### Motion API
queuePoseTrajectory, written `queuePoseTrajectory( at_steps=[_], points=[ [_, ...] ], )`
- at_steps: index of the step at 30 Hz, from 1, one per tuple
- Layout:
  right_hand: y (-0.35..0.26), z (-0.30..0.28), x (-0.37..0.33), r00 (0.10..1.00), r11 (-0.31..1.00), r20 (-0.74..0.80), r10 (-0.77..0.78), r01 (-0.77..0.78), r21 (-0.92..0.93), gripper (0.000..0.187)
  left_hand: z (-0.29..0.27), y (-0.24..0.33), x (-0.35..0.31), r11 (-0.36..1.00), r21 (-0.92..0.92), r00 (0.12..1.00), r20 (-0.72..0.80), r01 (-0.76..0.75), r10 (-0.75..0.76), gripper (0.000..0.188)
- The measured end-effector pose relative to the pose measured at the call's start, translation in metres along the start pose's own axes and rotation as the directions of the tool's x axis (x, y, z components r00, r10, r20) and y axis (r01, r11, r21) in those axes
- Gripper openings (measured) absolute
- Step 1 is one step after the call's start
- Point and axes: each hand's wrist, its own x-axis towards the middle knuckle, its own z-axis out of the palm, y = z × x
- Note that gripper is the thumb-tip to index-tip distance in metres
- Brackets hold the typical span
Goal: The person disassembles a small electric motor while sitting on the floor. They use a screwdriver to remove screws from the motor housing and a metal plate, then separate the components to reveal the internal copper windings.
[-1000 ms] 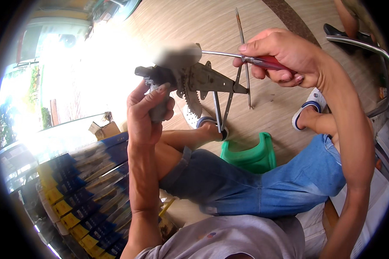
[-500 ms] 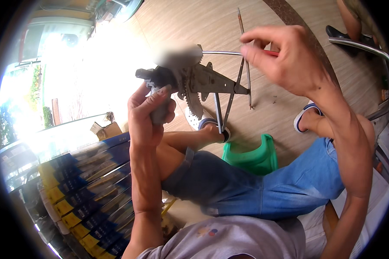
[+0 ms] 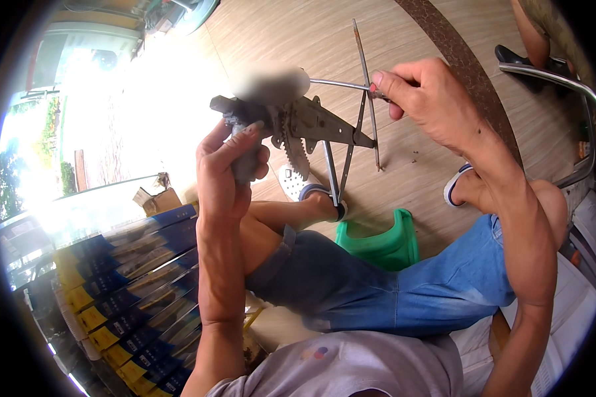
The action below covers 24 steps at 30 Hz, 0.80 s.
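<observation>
My left hand [image 3: 225, 159] is wrapped round the dark cylindrical motor of a car window regulator [image 3: 324, 122], holding it up in front of me. The regulator has a toothed sector gear, a tapering metal plate and long crossed arms that reach down and to the right. My right hand [image 3: 427, 96] is closed on the handle of a screwdriver [image 3: 341, 84], with a bit of red showing at the fingertips. Its thin steel shaft points left to the regulator's upper part. The tip and that upper part are lost in a pale blur.
A green plastic stool [image 3: 384, 241] stands on the tiled floor between my legs. Stacked blue and yellow boxes [image 3: 132, 291] line my left side, with an open carton [image 3: 157, 198] behind. At right is a chair's curved metal tube [image 3: 556, 74], near another person's leg and dark shoe.
My right hand's fingers have closed in from a looser, more stretched grip, now lower on the screwdriver's handle. The regulator tilts slightly; my left hand keeps its hold.
</observation>
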Motion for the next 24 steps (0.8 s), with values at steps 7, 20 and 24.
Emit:
queuePoseTrajectory(
  at_steps=[7,20,24],
  points=[
    [0.01,0.009,0.0,0.932,0.927,-0.148,-0.332,0.294,-0.234,0.036,0.003,0.0,-0.001,0.996,-0.092,1.0,-0.021,0.0,-0.002,0.026],
    [0.003,0.008,0.003,0.911,0.883,-0.172,-0.376,0.295,-0.364,0.037,0.0,0.002,-0.004,0.997,-0.083,1.0,-0.003,-0.004,0.004,0.025],
    [-0.002,0.003,0.005,0.961,0.894,-0.13,-0.246,0.173,-0.412,0.033,0.001,0.002,-0.003,0.994,-0.105,1.0,0.018,0.007,-0.005,0.024]
  ],
)
